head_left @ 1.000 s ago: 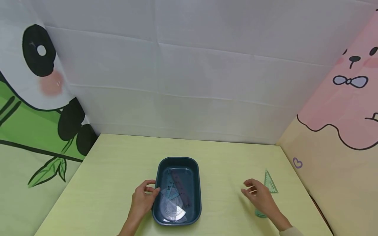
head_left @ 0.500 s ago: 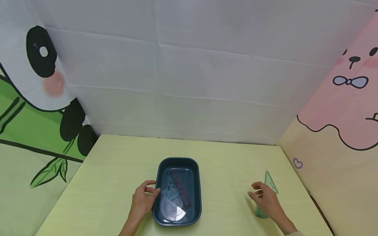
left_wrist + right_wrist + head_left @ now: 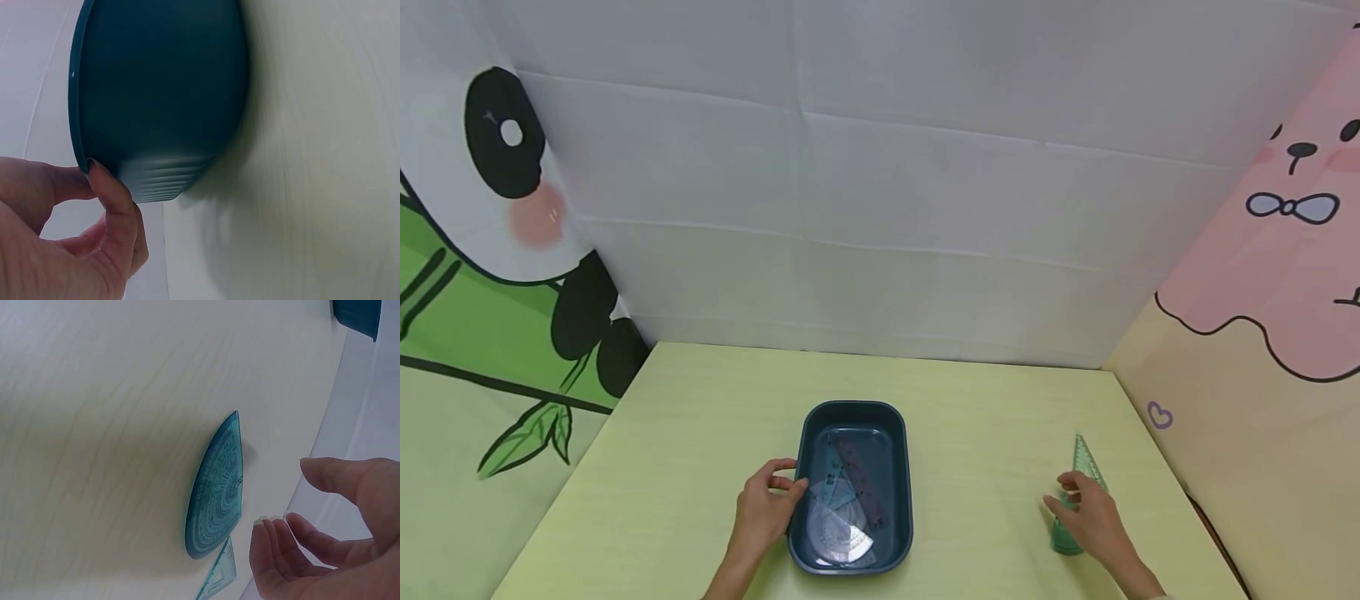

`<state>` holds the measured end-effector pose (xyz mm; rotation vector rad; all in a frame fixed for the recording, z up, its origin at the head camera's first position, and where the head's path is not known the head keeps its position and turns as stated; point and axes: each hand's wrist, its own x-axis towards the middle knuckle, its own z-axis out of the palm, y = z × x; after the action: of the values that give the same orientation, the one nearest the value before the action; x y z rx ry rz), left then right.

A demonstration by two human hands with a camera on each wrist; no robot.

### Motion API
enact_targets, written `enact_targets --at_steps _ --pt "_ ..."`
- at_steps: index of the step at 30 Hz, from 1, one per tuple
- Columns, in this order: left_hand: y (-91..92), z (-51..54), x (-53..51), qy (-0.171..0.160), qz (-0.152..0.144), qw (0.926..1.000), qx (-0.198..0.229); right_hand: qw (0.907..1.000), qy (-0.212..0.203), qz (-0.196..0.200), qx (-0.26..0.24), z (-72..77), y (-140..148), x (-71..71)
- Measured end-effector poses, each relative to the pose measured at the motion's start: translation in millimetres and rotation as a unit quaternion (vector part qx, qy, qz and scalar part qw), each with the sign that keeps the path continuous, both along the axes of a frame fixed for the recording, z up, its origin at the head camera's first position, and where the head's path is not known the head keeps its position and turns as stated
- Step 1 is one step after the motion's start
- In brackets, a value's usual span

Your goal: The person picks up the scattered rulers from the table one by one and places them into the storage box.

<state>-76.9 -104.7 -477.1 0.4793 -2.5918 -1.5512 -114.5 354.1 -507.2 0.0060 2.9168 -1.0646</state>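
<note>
My left hand (image 3: pixel 762 512) pinches the left rim of a dark blue plastic tray (image 3: pixel 895 467), thumb on the rim, as the left wrist view also shows. Inside the tray lie a clear protractor (image 3: pixel 831 532), a purple ruler (image 3: pixel 863 487) and a light-blue measuring piece (image 3: pixel 832 468), partly overlapping. Over on the right, my right hand (image 3: pixel 1093 517) hovers with loosely bent fingers and holds nothing. Below it is a green protractor (image 3: pixel 219 487), half hidden by the hand in the head view. A green set square (image 3: pixel 1085 460) lies just beyond the protractor.
The pale yellow table (image 3: pixel 970 433) reaches back to a white cloth wall (image 3: pixel 880 208). A panda-print panel (image 3: pixel 505 275) borders the left side and a pink cartoon panel (image 3: pixel 1285 275) the right. A stretch of tabletop separates the tray from the green pieces.
My right hand has moved right and slightly towards me, now over the green protractor and covering the set square's lower edge. The left hand and tray have stayed put.
</note>
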Motion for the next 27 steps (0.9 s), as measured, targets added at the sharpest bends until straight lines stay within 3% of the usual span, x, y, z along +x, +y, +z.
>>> enact_targets --at_steps 27 --pt "-1.3 -4.0 -2.2 0.009 -0.005 0.9999 0.011 0.9960 -0.035 -0.009 0.081 -12.1 18 9.5"
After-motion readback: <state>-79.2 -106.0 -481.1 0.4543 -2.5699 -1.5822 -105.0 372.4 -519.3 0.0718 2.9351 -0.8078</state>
